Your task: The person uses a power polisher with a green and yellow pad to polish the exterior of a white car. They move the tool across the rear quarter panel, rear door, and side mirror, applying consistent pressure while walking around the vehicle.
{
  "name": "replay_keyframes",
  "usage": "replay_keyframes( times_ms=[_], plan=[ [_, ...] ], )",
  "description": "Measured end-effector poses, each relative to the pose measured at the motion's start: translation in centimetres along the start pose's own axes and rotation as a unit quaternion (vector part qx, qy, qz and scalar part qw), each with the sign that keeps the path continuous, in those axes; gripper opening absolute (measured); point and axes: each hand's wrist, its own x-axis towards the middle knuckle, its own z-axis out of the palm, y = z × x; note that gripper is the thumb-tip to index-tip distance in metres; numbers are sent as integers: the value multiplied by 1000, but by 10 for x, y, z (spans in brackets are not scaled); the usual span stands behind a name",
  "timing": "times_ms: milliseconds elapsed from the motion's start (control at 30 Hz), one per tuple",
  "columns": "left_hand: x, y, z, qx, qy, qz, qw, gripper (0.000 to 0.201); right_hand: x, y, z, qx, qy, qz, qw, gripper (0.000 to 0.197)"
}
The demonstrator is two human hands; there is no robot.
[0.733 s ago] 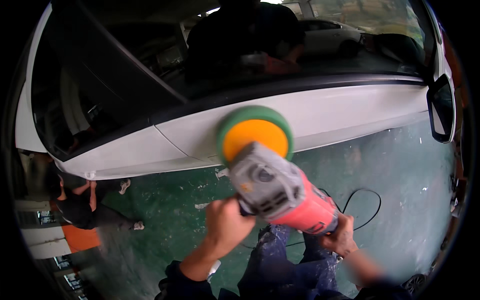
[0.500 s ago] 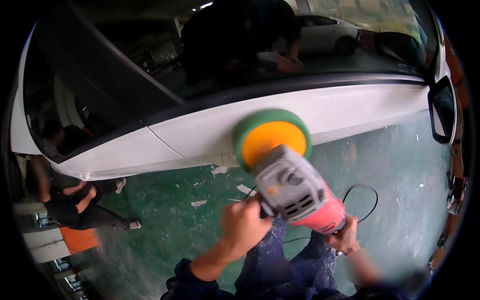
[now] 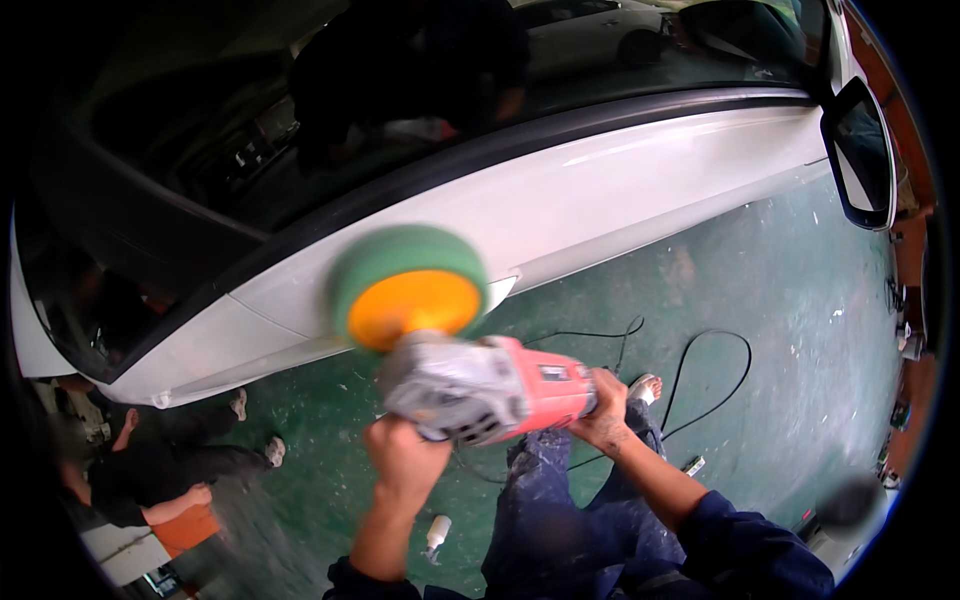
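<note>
A red and grey electric polisher (image 3: 545, 385) is held in both of my hands. Its green foam pad (image 3: 410, 250) with a yellow backing plate (image 3: 415, 305) is against or very near the white car door (image 3: 560, 190), blurred at the edges. My left hand (image 3: 408, 458) grips the front of the tool beside the grey head; the handle itself is mostly hidden by the fingers. My right hand (image 3: 603, 415) wraps round the red rear end of the body. Above the door runs the dark side window (image 3: 400, 150), which reflects a figure and another car.
A side mirror (image 3: 862, 155) juts out at the right. A black cable (image 3: 745, 375) loops over the green floor (image 3: 790, 290). A white bottle (image 3: 437, 535) lies by my legs. Another person (image 3: 150, 470) in dark clothes is at the far left, near an orange panel (image 3: 187, 530).
The polisher has moved left along the door, and its body has swung more level. Both hands have moved with it. My view has shifted too, and the bottle now shows.
</note>
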Motion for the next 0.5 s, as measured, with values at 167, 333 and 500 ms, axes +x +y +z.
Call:
replay_keyframes(
  times_ms=[167,333,500],
  plan=[
    [50,93,50,58,-170,144,973,10,-23,52,-30,54,100,95,989,45],
    [58,163,102,129,-141,211,958,23,-16,65,-49,67,108,137,982,47],
    [51,159,104,133,-104,199,965,17,-11,60,-59,62,74,165,981,49]
  ],
)
